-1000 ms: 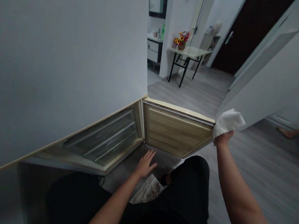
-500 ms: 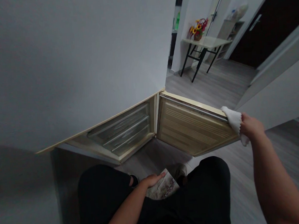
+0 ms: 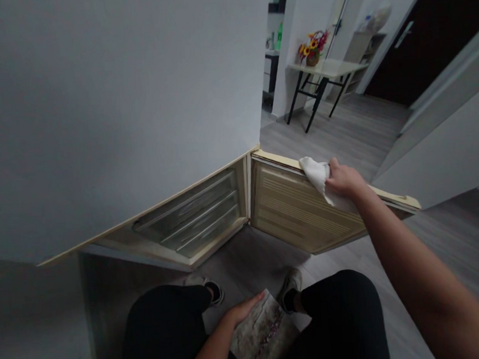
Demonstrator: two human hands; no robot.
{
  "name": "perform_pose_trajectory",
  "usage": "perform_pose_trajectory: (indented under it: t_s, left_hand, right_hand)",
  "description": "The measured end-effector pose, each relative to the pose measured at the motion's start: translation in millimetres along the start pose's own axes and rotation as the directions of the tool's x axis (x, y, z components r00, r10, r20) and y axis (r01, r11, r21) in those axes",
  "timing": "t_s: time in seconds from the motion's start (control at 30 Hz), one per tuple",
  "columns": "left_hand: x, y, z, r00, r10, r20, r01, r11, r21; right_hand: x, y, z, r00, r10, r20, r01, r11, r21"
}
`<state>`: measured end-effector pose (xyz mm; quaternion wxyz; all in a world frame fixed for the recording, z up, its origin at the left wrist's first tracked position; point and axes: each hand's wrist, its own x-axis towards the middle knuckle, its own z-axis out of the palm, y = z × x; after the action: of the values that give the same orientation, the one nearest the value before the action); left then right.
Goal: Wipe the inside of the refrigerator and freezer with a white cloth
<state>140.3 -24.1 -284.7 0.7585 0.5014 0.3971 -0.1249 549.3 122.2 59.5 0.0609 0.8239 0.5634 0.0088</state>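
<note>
My right hand (image 3: 345, 178) is closed on a white cloth (image 3: 316, 173), which lies over the top edge of an open cream door (image 3: 299, 208) with a ribbed inner panel. To the left of the door is the open compartment (image 3: 201, 212) of a fridge-like unit, with glassy ridged bars inside. My left hand (image 3: 242, 310) is low between my knees, its fingers along the edge of a flat grey-white piece with a marbled, purple-speckled print (image 3: 264, 331). Whether that is a box or a packet I cannot tell.
A large pale panel (image 3: 135, 99) rises above the compartment. Behind the door stands a small table (image 3: 334, 69) with a flower basket (image 3: 312, 48). A dark door (image 3: 414, 36) is at the far right. My shoes (image 3: 292, 285) rest on the grey wood-look floor (image 3: 237, 261).
My right hand has slid the cloth leftward along the door's top edge, towards the hinge. The printed piece in my left hand shows more fully, lower in view, as the view has tilted slightly.
</note>
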Motion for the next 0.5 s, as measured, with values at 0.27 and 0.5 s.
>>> perform_pose_trajectory:
  t_s: [0.27, 0.5]
  left_hand:
    - [-13.7, -38.2, 45.9, 0.980, -0.169, 0.103, 0.192, 0.939, -0.285]
    - [-26.3, -63.0, 82.2, 0.984, -0.144, 0.101, 0.163, 0.964, -0.208]
  right_hand:
    - [-16.2, -2.0, 1.5, 0.996, 0.017, -0.090, -0.010, 0.997, 0.075]
    - [-45.8, -18.5, 3.8, 0.993, -0.022, -0.117, 0.036, 0.992, 0.118]
